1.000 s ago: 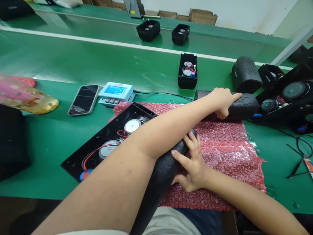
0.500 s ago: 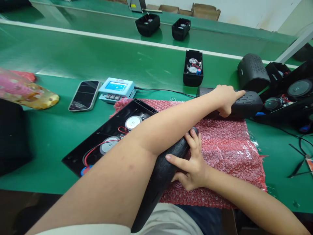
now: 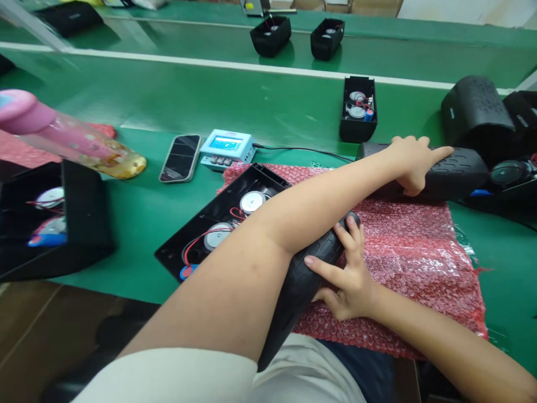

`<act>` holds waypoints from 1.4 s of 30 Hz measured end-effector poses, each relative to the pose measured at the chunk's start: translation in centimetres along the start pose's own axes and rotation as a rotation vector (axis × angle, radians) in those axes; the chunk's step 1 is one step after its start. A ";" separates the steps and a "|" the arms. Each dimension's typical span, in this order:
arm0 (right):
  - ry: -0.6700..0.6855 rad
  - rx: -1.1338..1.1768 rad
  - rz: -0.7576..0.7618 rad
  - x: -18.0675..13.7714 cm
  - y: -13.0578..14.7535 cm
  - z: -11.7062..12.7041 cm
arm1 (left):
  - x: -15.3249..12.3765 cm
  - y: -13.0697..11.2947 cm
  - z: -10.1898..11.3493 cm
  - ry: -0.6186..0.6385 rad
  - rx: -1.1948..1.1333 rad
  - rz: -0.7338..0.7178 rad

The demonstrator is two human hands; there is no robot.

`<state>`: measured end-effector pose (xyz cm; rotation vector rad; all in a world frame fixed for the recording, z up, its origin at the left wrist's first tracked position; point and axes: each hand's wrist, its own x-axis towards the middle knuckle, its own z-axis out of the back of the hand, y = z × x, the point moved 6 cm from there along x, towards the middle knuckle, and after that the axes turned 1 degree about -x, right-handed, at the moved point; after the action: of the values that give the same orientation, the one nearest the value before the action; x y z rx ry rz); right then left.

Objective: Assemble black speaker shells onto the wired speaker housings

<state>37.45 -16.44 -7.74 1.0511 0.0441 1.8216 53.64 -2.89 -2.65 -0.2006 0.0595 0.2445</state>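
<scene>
My left arm reaches across the view, and my left hand rests over a black textured speaker case lying at the far edge of the red bubble wrap. Its fingers curl over the top of that case. Nearer to me, my right hand grips the side of another black speaker case, fingers spread along its patterned wall. An open black housing with two round drivers, red wires and a blue cell shows beyond my left forearm. The forearm hides where it meets the gripped case.
A light-blue tester with a screen and a phone lie behind the housing. Left are a pink bottle and an open speaker box. Another open box stands at the back; a dark speaker is at right.
The view has swung left, so everything sits further right and the open box at left shows its inside. Both hands keep nearly the same hold on the cases.
</scene>
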 end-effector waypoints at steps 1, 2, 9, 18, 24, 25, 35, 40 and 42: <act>-0.003 0.003 0.002 0.0 0.0 0.0 | 0.0 0.0 0.1 -0.005 -0.002 -0.009; -0.006 0.003 0.002 0.0 0.1 0.0 | 0.0 -0.1 0.1 -0.011 -0.004 -0.016; -0.019 -0.002 -0.004 0.0 0.1 -0.1 | 0.1 0.0 0.1 -0.021 -0.023 -0.019; -0.013 0.004 -0.018 -0.1 0.1 -0.1 | -0.1 -0.1 0.1 -0.030 -0.033 -0.007; -0.012 0.000 -0.006 -0.1 0.1 -0.1 | 0.1 -0.1 -0.1 -0.037 -0.033 -0.003; -0.014 -0.002 -0.009 -0.1 0.1 -0.1 | 0.1 -0.1 -0.1 -0.035 -0.033 -0.001; -0.009 -0.017 -0.012 -0.1 0.2 -0.2 | 0.0 -0.1 0.0 -0.019 -0.031 0.012; -0.011 -0.027 -0.003 -0.1 0.4 -0.1 | 0.0 -0.2 0.2 -0.031 -0.026 0.002; -0.009 -0.039 -0.001 -0.1 0.4 -0.2 | 0.0 -0.1 0.3 -0.030 -0.038 -0.002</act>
<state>37.06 -16.63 -7.68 1.0317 0.0038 1.8103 53.71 -2.91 -2.38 -0.2346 0.0245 0.2469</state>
